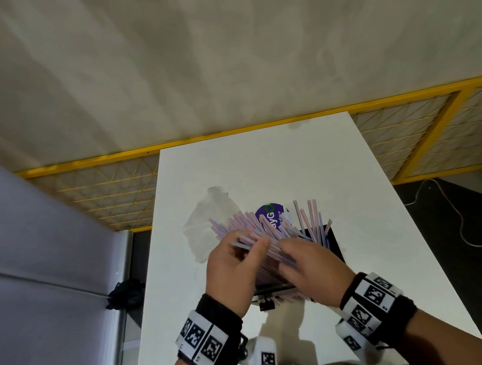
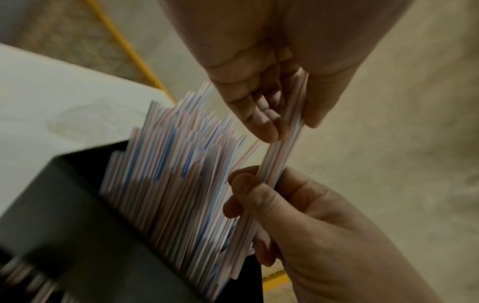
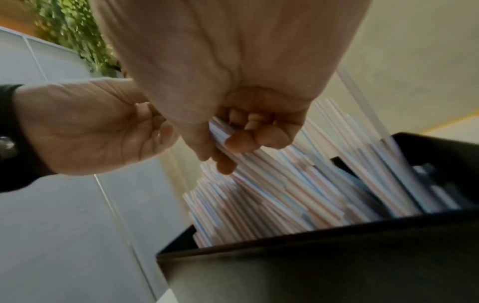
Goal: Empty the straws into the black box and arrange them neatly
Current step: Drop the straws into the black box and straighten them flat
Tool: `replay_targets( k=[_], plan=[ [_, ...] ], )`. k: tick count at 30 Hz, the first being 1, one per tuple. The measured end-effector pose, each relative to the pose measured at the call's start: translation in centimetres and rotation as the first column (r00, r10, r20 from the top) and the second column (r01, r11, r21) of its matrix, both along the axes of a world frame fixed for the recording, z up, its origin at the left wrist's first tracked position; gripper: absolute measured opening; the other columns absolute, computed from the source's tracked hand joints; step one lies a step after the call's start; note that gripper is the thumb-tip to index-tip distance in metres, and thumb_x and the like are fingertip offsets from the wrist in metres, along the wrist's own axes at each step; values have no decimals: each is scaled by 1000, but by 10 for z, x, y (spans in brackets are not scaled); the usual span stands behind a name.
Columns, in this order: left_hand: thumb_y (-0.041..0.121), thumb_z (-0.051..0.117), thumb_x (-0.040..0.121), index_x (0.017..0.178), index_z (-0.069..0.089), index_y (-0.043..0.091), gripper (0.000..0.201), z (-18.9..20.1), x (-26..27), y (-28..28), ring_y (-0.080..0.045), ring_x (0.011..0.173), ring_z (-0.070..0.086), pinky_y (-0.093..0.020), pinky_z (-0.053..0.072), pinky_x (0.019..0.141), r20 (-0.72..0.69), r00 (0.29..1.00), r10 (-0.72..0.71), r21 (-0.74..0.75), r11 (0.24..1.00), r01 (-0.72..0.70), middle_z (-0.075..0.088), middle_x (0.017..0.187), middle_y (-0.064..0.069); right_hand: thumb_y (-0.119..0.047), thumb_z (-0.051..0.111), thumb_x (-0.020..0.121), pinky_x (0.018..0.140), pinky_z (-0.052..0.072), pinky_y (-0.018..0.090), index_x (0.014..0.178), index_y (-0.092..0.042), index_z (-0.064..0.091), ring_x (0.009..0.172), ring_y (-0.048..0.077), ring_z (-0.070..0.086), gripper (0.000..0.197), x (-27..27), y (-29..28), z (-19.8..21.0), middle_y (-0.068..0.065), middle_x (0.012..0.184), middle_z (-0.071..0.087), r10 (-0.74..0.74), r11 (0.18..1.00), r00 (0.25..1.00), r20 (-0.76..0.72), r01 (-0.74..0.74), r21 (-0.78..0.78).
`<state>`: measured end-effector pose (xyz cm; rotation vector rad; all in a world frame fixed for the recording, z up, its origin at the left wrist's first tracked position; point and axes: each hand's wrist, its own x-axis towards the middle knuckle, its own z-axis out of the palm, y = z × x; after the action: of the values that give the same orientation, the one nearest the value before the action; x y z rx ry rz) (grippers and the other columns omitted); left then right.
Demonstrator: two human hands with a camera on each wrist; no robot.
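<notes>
Arranging is underway: the left hand [image 2: 298, 215] and right hand [image 2: 272, 82] are both pinching a few straws [image 2: 278, 155] above the black box [image 3: 311, 256]; next, I judge, they need slotting among the rest.

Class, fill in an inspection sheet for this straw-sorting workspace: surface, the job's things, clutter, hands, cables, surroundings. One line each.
Surface: white table, with the box near its middle.
Job's things: striped straws stand leaning and fanned in the black box; not yet neat.
Clutter: clear plastic bag and a purple label lie behind the box; black clip in front of it.
Hands: left hand and right hand each pinch a small bunch of straws above the box.
Cables: white cable on the dark floor to the right.
Surroundings: yellow mesh fence, pale wall, grey panel on the left.
</notes>
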<state>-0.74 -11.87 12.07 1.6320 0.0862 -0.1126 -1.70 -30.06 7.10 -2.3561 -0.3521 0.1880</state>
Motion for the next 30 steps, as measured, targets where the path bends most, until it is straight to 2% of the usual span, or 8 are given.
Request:
replay_targets(
  k=[2,5,10,14,18,23,26,30],
  plan=[
    [14,80,87,86,69,9,12,-16,0,0,-22,71,65,-42,55,71,-91,996,6,-15,1000,-7,71,77,-9,-33,54,100,69,47,38,94,-20,53,77,18,54,14,1,-9,-3,-3,87,57,22,992,999,-36,-26,-120],
    [14,83,84,95,69,9,19,-35,-4,7,-16,70,69,-23,54,65,-166,986,-6,28,1000,11,75,85,-6,-43,53,101,76,48,34,102,-22,56,89,20,58,21,1,-22,-6,-3,101,59,48,949,988,-146,-90,-302],
    [24,81,85,98,67,30,20,-56,-8,30,-6,85,70,-25,58,78,-99,995,-11,337,940,44,75,91,10,-55,53,98,83,48,31,114,-26,59,98,13,55,33,-5,-35,-12,-8,108,60,79,953,990,-121,-110,-281],
    [25,72,92,94,66,42,18,-61,-15,34,-3,85,71,-22,56,79,-65,982,-174,388,903,186,75,90,17,-66,51,93,82,46,26,124,-35,59,99,5,56,45,-15,-36,-19,-16,112,62,131,954,980,-150,-166,-250],
    [48,57,89,97,63,44,10,-65,-16,26,3,85,64,-12,48,73,-101,924,-369,579,734,356,68,90,23,-71,53,86,84,52,35,117,-32,56,96,13,60,50,-15,-32,-25,-9,110,61,155,908,956,-248,-237,-345],
    [43,49,100,110,66,30,23,-78,-9,8,-13,96,64,-30,51,84,-236,830,-505,735,466,493,71,105,8,-69,62,78,76,51,34,106,-23,56,87,21,60,54,2,-23,-23,-1,101,62,137,825,889,-438,-347,-447],
    [42,42,104,103,65,22,30,-84,-6,2,-21,89,64,-36,52,84,-304,791,-531,723,412,554,71,98,-1,-74,66,69,61,44,30,97,-18,59,70,20,55,63,16,-16,-21,0,84,59,116,778,816,-566,-429,-458],
    [41,34,108,104,65,12,43,-88,-4,-3,-27,92,63,-38,49,87,-370,742,-559,700,358,618,70,101,-10,-86,66,62,59,42,30,97,-9,69,66,22,54,84,39,-11,-17,1,79,59,95,712,700,-708,-545,-443]
  ],
)
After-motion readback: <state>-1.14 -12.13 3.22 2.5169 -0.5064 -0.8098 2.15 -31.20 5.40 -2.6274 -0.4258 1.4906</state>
